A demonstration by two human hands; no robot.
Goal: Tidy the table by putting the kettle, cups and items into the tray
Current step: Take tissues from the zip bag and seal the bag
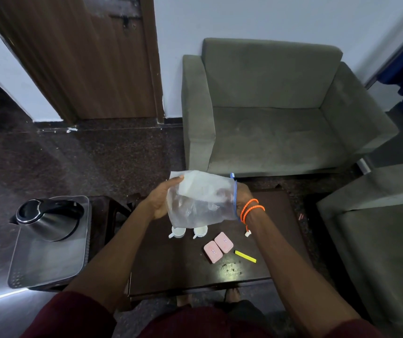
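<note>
Head view. One clear plastic bag (201, 200) with a blue zip edge, held up in the air over the far half of the table by both hands. Left hand (161, 201) closed on the bag's left edge, thumb on top at the upper corner. Right hand (243, 200) mostly hidden behind the bag's zip end; fingers appear wrapped on that edge, but how tightly cannot be told. Two orange cords (251, 207) around the right wrist. On the table: two white cups (178, 232), side by side and just apart, partly covered by the bag's lower edge; two pink cases (218, 247), lying flat and touching along one side; one yellow stick (245, 256) just right of the cases, lying flat. One kettle (49, 219), steel body with black lid and handle, already upright in the far part of one grey tray (49, 262), which rests on a dark stand left of the table. Table (183, 269) is low, dark and glossy, with a light glare and a few specks near its front edge. Room: dark speckled stone floor, one grey-green sofa (281, 106) beyond the table against a pale wall, a second grey seat at right, a brown wooden door (86, 57) at upper left.
</note>
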